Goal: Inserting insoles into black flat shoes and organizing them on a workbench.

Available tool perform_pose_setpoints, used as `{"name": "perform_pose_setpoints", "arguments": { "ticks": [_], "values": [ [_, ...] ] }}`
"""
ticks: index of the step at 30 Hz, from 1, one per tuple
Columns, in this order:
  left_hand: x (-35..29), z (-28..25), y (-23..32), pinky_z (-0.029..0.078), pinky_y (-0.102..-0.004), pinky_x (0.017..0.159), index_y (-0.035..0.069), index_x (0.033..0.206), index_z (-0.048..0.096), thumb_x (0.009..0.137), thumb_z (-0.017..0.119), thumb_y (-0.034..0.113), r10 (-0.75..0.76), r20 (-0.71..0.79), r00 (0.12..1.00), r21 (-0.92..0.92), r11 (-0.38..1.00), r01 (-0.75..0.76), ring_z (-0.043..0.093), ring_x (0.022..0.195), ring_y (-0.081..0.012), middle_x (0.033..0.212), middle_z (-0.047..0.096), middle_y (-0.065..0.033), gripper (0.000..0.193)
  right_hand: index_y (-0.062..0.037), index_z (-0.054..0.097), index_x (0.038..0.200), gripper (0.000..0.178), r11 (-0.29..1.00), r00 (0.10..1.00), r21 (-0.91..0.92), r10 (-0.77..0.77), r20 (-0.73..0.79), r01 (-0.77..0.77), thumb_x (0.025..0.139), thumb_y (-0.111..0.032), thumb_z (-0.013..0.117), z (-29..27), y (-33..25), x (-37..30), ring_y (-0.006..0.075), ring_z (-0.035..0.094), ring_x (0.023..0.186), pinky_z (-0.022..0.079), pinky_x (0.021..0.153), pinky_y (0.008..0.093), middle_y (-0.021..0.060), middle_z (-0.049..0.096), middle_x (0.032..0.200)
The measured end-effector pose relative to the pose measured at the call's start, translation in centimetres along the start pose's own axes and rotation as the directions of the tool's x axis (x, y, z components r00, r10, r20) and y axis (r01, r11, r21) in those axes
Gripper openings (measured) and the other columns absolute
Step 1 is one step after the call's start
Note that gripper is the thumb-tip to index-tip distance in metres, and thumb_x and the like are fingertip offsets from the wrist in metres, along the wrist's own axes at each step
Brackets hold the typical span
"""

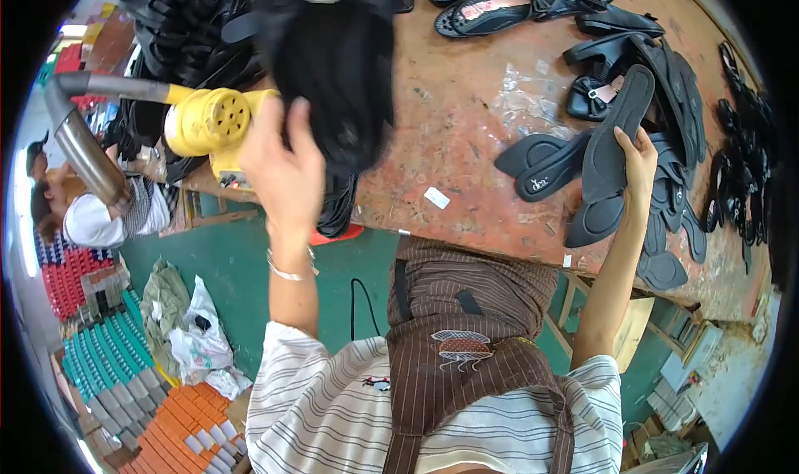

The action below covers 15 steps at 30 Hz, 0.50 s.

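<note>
Insole in the right hand, black bundle by the left

Right hand (639, 159) pinches a long dark insole (612, 153) by its side, heel and toe both free, over the right part of the worktop (466, 141) near its near edge; left hand (287, 170) has its fingers bent at the side of a blurred black bundle (337, 74) past the worktop's near-left corner, and whether it grips I cannot tell. Close by the left hand sits a yellow machine (187, 133); loose dark soles (662, 270) spread under and beside the insole, and bow-trimmed shoes (499, 8) lie toward the far edge. The step looks like picking through shoe parts; the next move probably calls for a steady pinch and a settled left hand
</note>
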<state>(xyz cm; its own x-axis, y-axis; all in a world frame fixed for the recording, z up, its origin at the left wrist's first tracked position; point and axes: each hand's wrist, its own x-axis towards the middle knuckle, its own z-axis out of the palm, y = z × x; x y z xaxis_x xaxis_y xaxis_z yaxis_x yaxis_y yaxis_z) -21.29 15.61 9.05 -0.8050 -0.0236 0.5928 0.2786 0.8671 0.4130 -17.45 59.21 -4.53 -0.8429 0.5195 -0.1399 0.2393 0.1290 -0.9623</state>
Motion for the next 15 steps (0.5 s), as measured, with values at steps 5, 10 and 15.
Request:
{"name": "perform_pose_setpoints", "arguments": {
  "ticks": [5,10,15],
  "values": [
    [-0.9,-0.2,-8.9,0.042,-0.0438,0.061,-0.003,0.087,0.052,0.088,0.064,0.007,-0.054,0.355,0.933,0.2,0.98,-0.02,0.049,0.066,-0.0445,0.07,0.052,-0.0242,0.015,0.0005,0.065,0.108,0.019,0.976,0.991,0.21,0.023,0.133,-0.051,0.091,-0.006,0.065,2.3,0.1,-3.1,0.0077,0.064,0.08,0.051,0.073,0.0221,0.0034,0.071,0.096],
    [-5.4,-1.9,-12.1,0.046,-0.0381,0.073,0.0,0.101,0.057,0.087,0.063,0.003,-0.273,0.403,0.873,0.218,0.956,0.199,0.062,0.09,-0.0319,0.1,0.062,-0.021,0.015,-0.0012,0.065,0.11,0.022,0.943,0.956,0.264,0.129,0.265,-0.201,0.089,-0.005,0.066,5.9,-1.8,-7.7,0.0091,0.064,0.083,0.051,0.076,0.024,0.0031,0.07,0.098],
    [-7.6,-0.4,-12.8,0.042,-0.0286,0.101,-0.004,0.138,0.045,0.09,0.057,-0.002,-0.565,0.515,0.645,-0.523,0.389,0.758,0.053,0.121,-0.019,0.139,0.051,-0.015,0.049,-0.0052,0.063,0.117,0.03,0.748,0.631,0.196,0.354,0.691,-0.634,0.089,-0.013,0.069,17.4,-2.2,-13.2,0.0146,0.065,0.09,0.053,0.083,0.0309,0.0043,0.068,0.103]
  ]
}}
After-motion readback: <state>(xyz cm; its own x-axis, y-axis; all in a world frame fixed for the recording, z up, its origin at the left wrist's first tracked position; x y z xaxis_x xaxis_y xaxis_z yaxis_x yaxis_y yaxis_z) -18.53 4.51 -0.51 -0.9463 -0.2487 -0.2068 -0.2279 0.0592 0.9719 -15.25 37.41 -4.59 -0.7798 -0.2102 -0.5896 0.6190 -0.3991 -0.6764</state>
